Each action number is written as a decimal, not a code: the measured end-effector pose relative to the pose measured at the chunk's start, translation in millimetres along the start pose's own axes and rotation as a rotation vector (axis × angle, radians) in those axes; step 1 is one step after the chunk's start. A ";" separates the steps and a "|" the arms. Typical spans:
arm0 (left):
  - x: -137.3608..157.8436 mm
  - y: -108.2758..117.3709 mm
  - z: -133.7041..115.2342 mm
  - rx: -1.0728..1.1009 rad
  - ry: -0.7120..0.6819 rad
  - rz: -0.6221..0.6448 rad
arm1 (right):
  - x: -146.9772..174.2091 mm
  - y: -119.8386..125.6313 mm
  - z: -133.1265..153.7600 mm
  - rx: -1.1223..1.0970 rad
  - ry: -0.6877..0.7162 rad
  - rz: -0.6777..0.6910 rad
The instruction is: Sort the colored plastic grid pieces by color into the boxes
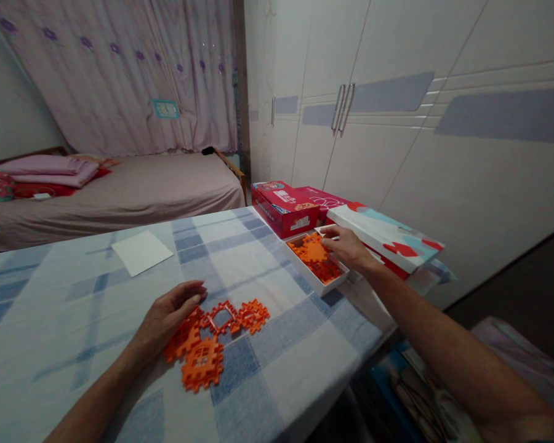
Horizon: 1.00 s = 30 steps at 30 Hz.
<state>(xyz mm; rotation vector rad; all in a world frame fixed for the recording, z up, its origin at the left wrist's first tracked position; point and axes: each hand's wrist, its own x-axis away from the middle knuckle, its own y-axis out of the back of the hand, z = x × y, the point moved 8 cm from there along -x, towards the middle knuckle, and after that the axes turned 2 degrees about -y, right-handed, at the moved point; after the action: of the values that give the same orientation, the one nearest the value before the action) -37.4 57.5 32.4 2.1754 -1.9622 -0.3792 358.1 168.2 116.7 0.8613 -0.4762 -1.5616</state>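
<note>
Flat orange interlocking plastic building pieces (202,364) with toothed edges lie joined on the table. One has a square frame (222,317), and a rounder one (253,315) sits at the right end. My left hand (173,311) rests along their left side, fingers stretched out and partly over the nearest piece. At the right, my right hand (345,246) pinches a solid-centred orange building piece (316,250) above a small white box (325,288). More orange pieces (327,271) fill that box. The right fingertips are partly hidden behind the hand.
Behind the white box stand a red box (284,209) and a long white, red and blue box (388,237). A white card (141,253) lies on the checked tablecloth (133,320). Beyond are a bed (166,184) and a wardrobe (397,154); the table edge is at the right.
</note>
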 end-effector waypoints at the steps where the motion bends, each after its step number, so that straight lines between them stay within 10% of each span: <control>1: 0.1 0.1 -0.2 -0.003 0.001 -0.002 | 2.7 -3.1 -0.4 0.057 0.004 0.029; 5: 0.3 -0.3 -1.9 -0.005 -0.012 -0.002 | 19.7 -4.5 10.2 0.310 0.150 -0.012; 11: 0.5 -1.1 -4.8 -0.003 -0.009 -0.017 | 43.0 -30.2 21.4 0.393 0.322 0.295; 30: 1.4 -0.5 -7.3 -0.003 -0.035 -0.009 | 10.7 -57.4 39.1 0.729 0.266 0.174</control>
<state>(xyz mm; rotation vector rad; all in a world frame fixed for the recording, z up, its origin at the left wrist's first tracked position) -34.5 55.9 39.0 2.1907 -1.9698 -0.4235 290.9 161.9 97.2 1.5115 -0.9213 -1.0829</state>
